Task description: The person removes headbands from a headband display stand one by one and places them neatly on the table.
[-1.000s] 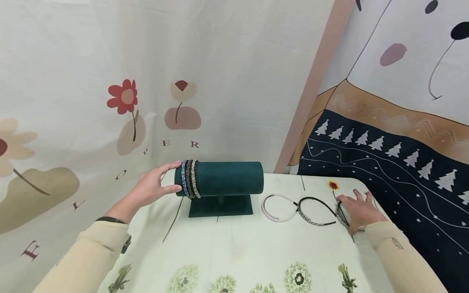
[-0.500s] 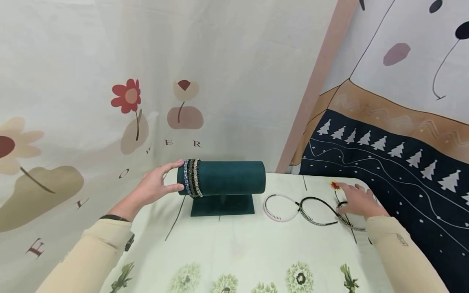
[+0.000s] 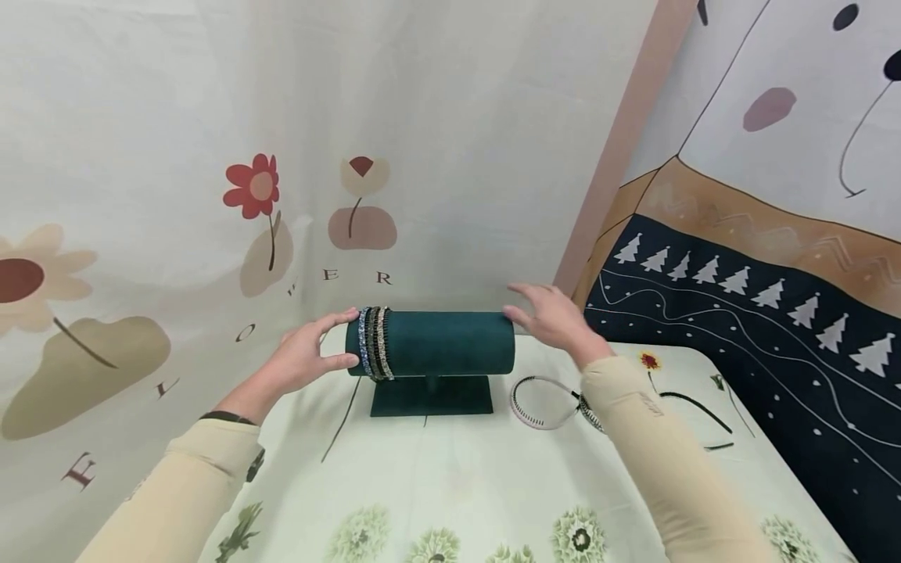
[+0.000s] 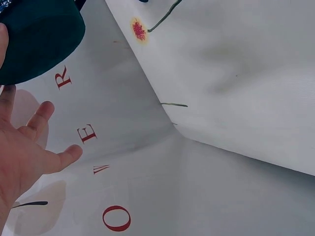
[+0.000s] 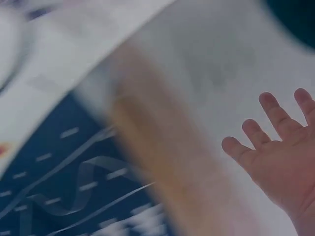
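Note:
A dark green velvet display stand [image 3: 450,342], a horizontal roll on a flat base, stands on the table. Several glittery bands [image 3: 375,344], blue, black and pale, sit around its left end. My left hand [image 3: 306,356] holds that end, thumb at the front and index finger on top; the left wrist view shows the other fingers [image 4: 37,123] spread apart. Beside the roll's right end hovers my right hand [image 3: 556,317], fingers extended, holding nothing; whether it touches the roll cannot be told. A pink toothed headband [image 3: 529,423] lies right of the stand. My right forearm partly covers the black headbands [image 3: 704,408].
A pale flower-printed cloth [image 3: 457,469] covers the table. Behind it hangs a light curtain [image 3: 457,156] with flowers and letters. At the right, a dark blue printed cloth [image 3: 774,352] with white trees adjoins the table's edge.
My right hand has left the black headband at the far right and moved left and up to the stand's right end. The left hand stays on the stand.

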Tool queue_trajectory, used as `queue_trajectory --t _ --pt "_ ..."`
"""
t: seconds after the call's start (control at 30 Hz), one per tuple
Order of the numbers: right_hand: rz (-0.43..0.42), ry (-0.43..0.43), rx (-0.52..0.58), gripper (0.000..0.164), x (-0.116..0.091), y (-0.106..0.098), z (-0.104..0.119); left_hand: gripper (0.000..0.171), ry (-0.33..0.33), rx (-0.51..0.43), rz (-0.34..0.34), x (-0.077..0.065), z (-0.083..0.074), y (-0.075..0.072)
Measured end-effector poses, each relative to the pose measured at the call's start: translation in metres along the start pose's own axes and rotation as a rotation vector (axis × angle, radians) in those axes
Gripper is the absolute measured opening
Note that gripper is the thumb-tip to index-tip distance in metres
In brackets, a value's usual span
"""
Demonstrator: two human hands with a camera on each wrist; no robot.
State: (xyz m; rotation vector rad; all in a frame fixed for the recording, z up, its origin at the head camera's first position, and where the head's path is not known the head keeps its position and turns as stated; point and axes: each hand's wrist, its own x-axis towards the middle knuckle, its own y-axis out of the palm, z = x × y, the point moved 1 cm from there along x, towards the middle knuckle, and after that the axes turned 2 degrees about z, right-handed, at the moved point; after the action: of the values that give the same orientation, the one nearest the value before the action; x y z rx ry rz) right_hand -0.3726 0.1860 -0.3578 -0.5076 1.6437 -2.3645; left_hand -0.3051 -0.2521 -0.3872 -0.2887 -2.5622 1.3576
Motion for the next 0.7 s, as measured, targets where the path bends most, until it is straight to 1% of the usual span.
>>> queue_trajectory --t 0.1,0.17,0.27,0.37,0.43,0.5,0.6,0.7 --pt "0.013 -0.122 -0.031 0.063 0.015 0.005 0.052 0.085 0.0 -0.001 0.001 0.001 0.0 0.0" --pt "0.032 -0.177 -0.071 0.065 0.022 0.011 0.083 0.085 0.0 -0.003 0.0 0.001 0.001 0.0" --pt "0.069 -0.215 -0.129 0.069 0.028 0.023 0.123 0.086 -0.002 -0.003 -0.001 0.001 0.002 0.0" --pt "0.09 -0.23 -0.186 0.071 0.032 0.035 0.154 0.085 -0.003 -0.005 0.0 0.0 0.002 0.0" --pt "0.092 -0.229 -0.224 0.072 0.034 0.043 0.168 0.084 -0.004 -0.005 -0.001 0.0 0.002 0.0" --pt "0.088 -0.222 -0.259 0.072 0.036 0.05 0.178 0.083 -0.008 -0.004 -0.001 -0.001 0.002 0.0" --pt "0.081 -0.195 -0.299 0.073 0.038 0.058 0.185 0.084 -0.013 0.001 0.002 -0.001 0.001 0.0" --pt "0.076 -0.173 -0.321 0.074 0.039 0.062 0.186 0.085 -0.015 0.004 0.004 -0.002 -0.001 0.0"
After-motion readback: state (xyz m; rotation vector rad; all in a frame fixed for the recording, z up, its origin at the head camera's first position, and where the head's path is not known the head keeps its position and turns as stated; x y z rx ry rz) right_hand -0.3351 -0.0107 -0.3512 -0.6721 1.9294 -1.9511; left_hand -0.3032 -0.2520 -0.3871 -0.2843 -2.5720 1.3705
